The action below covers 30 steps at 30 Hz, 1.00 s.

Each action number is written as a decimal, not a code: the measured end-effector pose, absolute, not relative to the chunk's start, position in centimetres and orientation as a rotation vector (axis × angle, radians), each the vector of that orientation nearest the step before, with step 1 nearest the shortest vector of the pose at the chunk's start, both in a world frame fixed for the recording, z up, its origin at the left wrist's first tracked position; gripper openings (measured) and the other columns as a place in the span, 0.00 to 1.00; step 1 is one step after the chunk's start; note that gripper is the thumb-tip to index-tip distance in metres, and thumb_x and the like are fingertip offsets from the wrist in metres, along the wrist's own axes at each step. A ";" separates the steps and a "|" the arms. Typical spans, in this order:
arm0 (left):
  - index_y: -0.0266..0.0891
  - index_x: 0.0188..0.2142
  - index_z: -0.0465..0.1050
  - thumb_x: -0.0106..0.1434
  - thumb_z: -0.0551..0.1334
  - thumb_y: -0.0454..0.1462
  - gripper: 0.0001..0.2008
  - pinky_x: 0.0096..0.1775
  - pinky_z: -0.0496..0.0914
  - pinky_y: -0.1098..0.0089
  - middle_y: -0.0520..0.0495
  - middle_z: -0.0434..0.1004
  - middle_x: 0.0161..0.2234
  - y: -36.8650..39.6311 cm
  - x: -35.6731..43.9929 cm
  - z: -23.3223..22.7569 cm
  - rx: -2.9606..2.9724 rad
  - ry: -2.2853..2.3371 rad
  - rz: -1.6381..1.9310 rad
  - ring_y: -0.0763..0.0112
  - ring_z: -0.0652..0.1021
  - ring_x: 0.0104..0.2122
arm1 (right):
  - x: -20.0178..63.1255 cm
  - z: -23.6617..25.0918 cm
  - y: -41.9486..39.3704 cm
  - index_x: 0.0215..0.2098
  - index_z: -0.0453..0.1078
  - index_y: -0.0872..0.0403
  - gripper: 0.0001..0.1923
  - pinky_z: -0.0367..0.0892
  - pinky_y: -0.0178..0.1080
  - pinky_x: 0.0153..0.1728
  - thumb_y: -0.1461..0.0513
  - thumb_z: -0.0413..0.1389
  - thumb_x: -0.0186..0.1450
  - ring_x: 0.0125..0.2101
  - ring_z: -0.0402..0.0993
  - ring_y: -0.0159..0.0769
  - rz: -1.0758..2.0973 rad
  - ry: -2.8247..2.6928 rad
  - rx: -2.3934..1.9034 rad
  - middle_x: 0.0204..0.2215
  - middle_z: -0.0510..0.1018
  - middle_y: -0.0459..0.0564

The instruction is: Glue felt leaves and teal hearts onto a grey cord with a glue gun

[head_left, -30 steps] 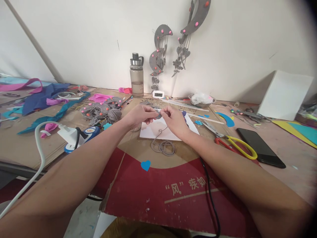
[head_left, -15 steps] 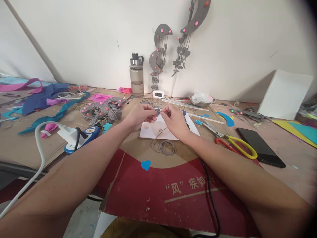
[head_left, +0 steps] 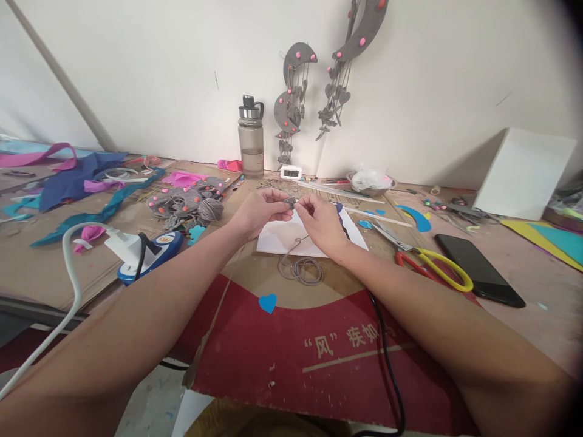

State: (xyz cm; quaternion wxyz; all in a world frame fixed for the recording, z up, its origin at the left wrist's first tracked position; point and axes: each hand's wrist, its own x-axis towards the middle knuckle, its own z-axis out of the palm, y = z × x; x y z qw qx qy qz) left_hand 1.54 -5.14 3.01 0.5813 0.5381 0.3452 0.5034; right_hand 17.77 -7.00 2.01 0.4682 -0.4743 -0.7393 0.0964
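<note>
Above a white sheet [head_left: 277, 238], my left hand [head_left: 264, 212] pinches a small grey piece [head_left: 290, 201] between thumb and fingertips. Its exact shape is mostly covered by the fingers. My right hand [head_left: 321, 221] is closed at the piece's right edge, thumb against forefinger; whether it grips the piece or a strand is too small to tell. Grey yarn [head_left: 307, 271] runs from beneath the right hand and lies in loose loops on the cardboard [head_left: 255, 282]. A blue paper heart [head_left: 268, 303] lies closer to me.
Scissors [head_left: 423, 258] and a black phone [head_left: 480, 270] lie on the right. At left are a power strip [head_left: 157, 252] and grey crescents with a yarn ball [head_left: 210, 209]. Behind stand a water bottle [head_left: 251, 139] and a small clock [head_left: 290, 172]; moon hangings [head_left: 298, 64] are on the wall.
The grey piece has turned slightly between my fingertips and shows less of its face. Both hands stay in nearly the same place, and the yarn loops lie as before.
</note>
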 end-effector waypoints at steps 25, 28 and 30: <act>0.32 0.29 0.70 0.51 0.69 0.33 0.09 0.36 0.73 0.67 0.48 0.75 0.24 -5.5 1.9 3.1 1.268 0.813 1.243 0.74 0.77 0.25 | 17.5 2.2 -7.3 0.27 0.65 0.54 0.10 0.58 0.35 0.31 0.57 0.51 0.64 0.27 0.63 0.30 0.313 -1.807 -1.194 0.24 0.70 0.43; 0.32 0.29 0.70 0.51 0.68 0.33 0.09 0.36 0.73 0.68 0.49 0.75 0.24 -5.2 1.6 3.1 1.218 0.835 1.306 0.73 0.77 0.26 | 17.5 2.5 -7.7 0.29 0.66 0.54 0.14 0.60 0.34 0.30 0.55 0.47 0.66 0.27 0.65 0.29 0.386 -1.870 -1.166 0.26 0.71 0.45; 0.32 0.29 0.70 0.52 0.68 0.34 0.09 0.36 0.73 0.68 0.49 0.75 0.24 -4.9 1.4 3.2 1.198 0.833 1.351 0.74 0.78 0.26 | 17.4 2.6 -8.0 0.32 0.66 0.54 0.16 0.60 0.32 0.25 0.52 0.45 0.68 0.23 0.65 0.27 0.531 -1.885 -1.154 0.27 0.71 0.45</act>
